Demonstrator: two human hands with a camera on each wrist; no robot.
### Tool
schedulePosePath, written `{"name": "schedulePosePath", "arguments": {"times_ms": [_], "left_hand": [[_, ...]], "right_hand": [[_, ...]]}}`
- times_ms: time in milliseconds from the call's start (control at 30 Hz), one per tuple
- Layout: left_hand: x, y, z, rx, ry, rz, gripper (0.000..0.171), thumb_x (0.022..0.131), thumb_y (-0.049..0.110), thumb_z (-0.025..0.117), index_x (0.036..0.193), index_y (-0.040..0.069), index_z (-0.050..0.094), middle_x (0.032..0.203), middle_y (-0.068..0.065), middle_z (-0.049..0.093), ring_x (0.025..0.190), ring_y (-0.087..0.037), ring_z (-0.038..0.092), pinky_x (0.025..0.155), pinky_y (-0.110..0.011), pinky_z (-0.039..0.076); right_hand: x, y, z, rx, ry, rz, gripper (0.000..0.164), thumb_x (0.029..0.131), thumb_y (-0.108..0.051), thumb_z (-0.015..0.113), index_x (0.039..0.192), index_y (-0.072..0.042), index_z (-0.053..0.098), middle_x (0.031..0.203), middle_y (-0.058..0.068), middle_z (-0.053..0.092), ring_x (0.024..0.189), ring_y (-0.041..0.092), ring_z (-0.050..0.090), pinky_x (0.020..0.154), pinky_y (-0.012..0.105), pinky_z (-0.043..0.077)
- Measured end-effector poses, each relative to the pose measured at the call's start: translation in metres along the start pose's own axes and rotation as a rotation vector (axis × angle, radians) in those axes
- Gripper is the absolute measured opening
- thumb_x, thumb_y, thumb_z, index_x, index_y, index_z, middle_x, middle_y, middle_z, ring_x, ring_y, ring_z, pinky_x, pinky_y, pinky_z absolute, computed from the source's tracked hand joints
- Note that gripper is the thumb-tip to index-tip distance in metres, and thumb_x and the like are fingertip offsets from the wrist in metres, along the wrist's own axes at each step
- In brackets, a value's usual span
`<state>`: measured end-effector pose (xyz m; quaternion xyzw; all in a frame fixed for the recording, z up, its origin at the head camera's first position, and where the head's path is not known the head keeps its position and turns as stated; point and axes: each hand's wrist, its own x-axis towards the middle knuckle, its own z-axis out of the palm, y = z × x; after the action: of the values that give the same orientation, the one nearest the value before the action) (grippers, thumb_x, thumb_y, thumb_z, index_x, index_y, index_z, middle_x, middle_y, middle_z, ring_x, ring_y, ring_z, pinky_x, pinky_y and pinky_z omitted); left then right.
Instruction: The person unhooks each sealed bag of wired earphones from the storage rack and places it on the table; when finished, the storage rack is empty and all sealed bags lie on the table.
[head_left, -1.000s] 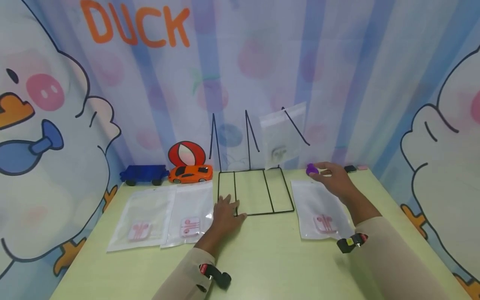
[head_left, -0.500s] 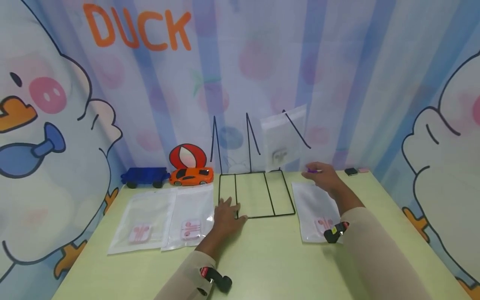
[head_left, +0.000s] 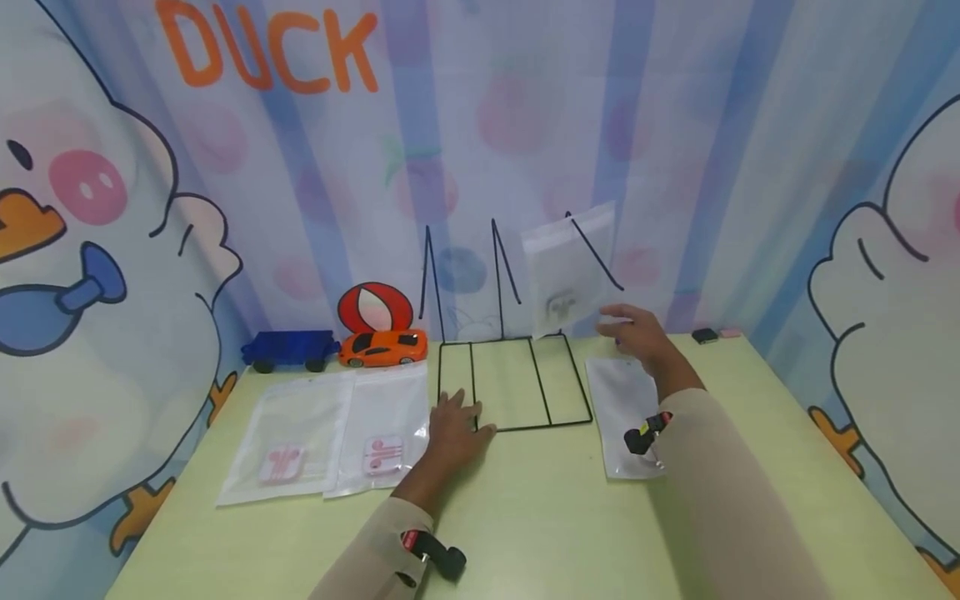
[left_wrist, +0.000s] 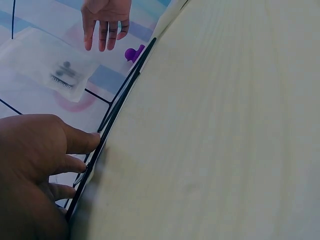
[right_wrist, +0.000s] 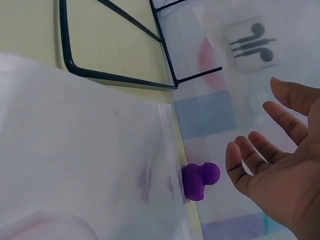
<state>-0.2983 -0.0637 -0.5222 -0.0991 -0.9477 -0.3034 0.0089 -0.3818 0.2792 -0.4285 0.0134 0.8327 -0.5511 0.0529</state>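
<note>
My left hand (head_left: 453, 433) rests with spread fingers on the near left part of a black wire rack (head_left: 540, 382). From the rack's right prong hangs a clear bag (head_left: 566, 262) with dark earphones in a case (right_wrist: 252, 45). My right hand (head_left: 637, 333) is raised just right of that bag, holding nothing, its fingers parted and slightly bent. Close by, a small purple figure (right_wrist: 196, 181) with a round head stands at the table's back edge, mostly hidden by the hand in the head view. Under the right forearm lies a white bag (head_left: 617, 408).
Two bags with pink earphones, an outer one (head_left: 300, 425) and an inner one (head_left: 390, 400), lie left of the rack. Behind them stand a blue toy wagon (head_left: 288, 350) and an orange toy car (head_left: 382, 348). A small black block (head_left: 705, 336) and pink block (head_left: 729, 332) sit back right.
My right hand first had its fingers at the purple figure; it has since let go, moved left and risen slightly towards the hanging bag. My left hand has stayed on the rack.
</note>
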Motion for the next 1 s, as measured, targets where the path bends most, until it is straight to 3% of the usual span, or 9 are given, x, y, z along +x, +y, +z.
{"name": "schedulePosePath", "arguments": {"times_ms": [200,433,733,867,1000], "left_hand": [[-0.003,-0.002,-0.001,0.017,0.003,0.020,0.054,0.102,0.031,0.071,0.145,-0.002,0.068,0.166,-0.032,0.046,0.159,-0.062,0.031,0.129,-0.075,0.029],[-0.002,-0.002,-0.001,-0.009,0.022,0.029,0.054,0.100,0.030,0.072,0.143,-0.003,0.069,0.165,-0.033,0.047,0.159,-0.063,0.031,0.129,-0.076,0.028],[-0.002,-0.001,0.000,-0.024,0.022,0.040,0.054,0.099,0.029,0.072,0.142,-0.003,0.069,0.165,-0.034,0.047,0.158,-0.064,0.030,0.129,-0.076,0.028],[-0.001,-0.002,0.002,-0.020,0.020,0.045,0.053,0.099,0.030,0.071,0.142,-0.002,0.070,0.165,-0.033,0.047,0.159,-0.063,0.031,0.129,-0.075,0.029],[-0.001,-0.002,0.001,-0.001,0.028,0.045,0.052,0.099,0.029,0.072,0.141,-0.002,0.071,0.164,-0.033,0.049,0.157,-0.063,0.033,0.128,-0.075,0.030]], "right_hand": [[0.014,0.004,-0.004,0.054,0.042,0.000,0.061,0.108,-0.023,0.066,0.165,-0.011,0.048,0.180,0.019,0.028,0.159,0.048,0.040,0.131,0.062,0.036],[0.023,0.001,-0.007,0.064,0.026,-0.063,0.056,0.108,-0.020,0.065,0.161,-0.006,0.051,0.184,0.012,0.020,0.163,0.046,0.036,0.133,0.064,0.031],[0.033,0.003,-0.012,0.062,0.032,-0.081,0.051,0.106,-0.015,0.063,0.155,-0.002,0.058,0.183,0.010,0.026,0.171,0.040,0.020,0.136,0.064,0.023],[0.031,0.005,-0.012,0.072,0.041,-0.071,0.048,0.105,-0.014,0.065,0.152,-0.003,0.061,0.178,0.015,0.036,0.169,0.042,0.024,0.137,0.064,0.020],[0.030,0.006,-0.008,0.112,0.031,-0.082,0.047,0.105,-0.011,0.065,0.151,-0.001,0.061,0.179,0.015,0.035,0.168,0.041,0.025,0.137,0.062,0.020]]}}
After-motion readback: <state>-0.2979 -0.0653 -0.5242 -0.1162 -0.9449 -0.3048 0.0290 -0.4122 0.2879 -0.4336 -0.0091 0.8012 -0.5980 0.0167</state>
